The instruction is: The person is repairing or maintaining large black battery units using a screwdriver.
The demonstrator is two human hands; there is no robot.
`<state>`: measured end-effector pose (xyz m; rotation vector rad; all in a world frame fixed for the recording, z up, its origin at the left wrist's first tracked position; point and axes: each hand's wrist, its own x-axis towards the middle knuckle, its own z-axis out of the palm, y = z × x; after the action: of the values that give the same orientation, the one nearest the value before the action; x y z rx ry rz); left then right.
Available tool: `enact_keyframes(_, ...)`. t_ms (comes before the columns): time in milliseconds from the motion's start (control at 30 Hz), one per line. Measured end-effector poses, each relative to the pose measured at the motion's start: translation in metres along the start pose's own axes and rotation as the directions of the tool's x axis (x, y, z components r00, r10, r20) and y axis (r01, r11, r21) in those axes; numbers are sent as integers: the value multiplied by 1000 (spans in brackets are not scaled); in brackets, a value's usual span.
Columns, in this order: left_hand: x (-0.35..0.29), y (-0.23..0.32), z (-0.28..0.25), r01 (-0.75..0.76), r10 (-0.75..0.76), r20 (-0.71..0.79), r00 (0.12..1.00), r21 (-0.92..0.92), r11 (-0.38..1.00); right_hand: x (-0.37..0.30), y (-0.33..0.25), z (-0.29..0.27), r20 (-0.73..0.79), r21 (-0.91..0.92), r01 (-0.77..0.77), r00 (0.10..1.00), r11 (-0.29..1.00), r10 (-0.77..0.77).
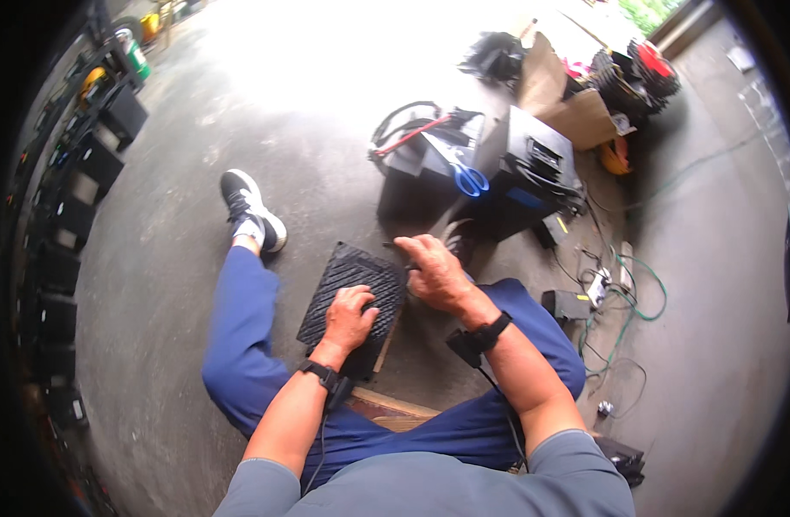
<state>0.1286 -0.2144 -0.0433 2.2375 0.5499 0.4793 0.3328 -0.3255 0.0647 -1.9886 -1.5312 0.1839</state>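
A black block with a ribbed top (342,269) sits in front of me between my legs. My left hand (352,317) rests on its ribbed top, fingers slightly bent and lying against the surface. Just beyond the block's right edge is my right hand (441,274), its index finger stretched to the left and its other fingers curled. Something small and dark shows at those curled fingers, too hidden to name. Blue-handled scissors (470,179) lie on a dark box (404,196) farther ahead.
A larger black case (520,189) with cables stands ahead right, beside an open cardboard box (576,119). Green and black cords (645,314) trail across the floor at right, near a black adapter (569,305). Several black units (85,177) line the left side.
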Motion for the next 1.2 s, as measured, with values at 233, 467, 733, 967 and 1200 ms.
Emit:
enact_keyframes(233, 1, 1, -1, 15, -16, 12, 1000, 10, 1000, -6, 8, 2, 113, -98, -98, 988, 990, 109)
enact_keyframes(467, 2, 5, -1, -1, 1, 2, 1000, -9, 1000, -5, -2, -8, 91, -95, -202, 973, 975, 210)
enact_keyframes(733, 4, 3, 0, 4, -4, -6, 1000, -5, 1000, -2, -5, -14, 85, -14, -225, 971, 974, 225)
enact_keyframes(967, 2, 5, -1, 21, -21, -7, 1000, 0, 1000, 2, -15, -16, 61, 101, -130, 990, 986, 124)
enact_keyframes(1200, 1, 5, 3, 22, -22, -14, 1000, -14, 1000, 1, -11, -15, 76, 30, -79, 994, 996, 76)
